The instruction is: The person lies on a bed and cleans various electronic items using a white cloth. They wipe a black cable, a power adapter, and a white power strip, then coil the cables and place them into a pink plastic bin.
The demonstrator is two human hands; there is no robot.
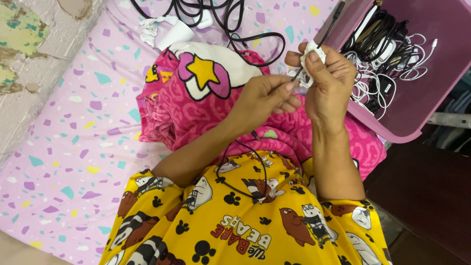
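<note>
Far right, I see an open pink plastic bin (407, 122), rectangular, holding a tangle of black and white cables (387, 49). More black cables (230, 19) lie loose at the far edge of the lilac, confetti-patterned bedsheet (64, 147). A pink cartoon-print pillow (196, 93) sits at centre, soft and rumpled. My right hand (328, 81), raised with fingers curled, grips a small crumpled white cloth (310, 54) between thumb and fingers. My left hand (265, 95) pinches a thin black cable (299, 73) just beside that cloth; the cable runs up toward the bin and loops down over the yellow cartoon-bear garment (245, 221) nearest me. Far left, a peeling plaster wall (29, 49) is visible.
</note>
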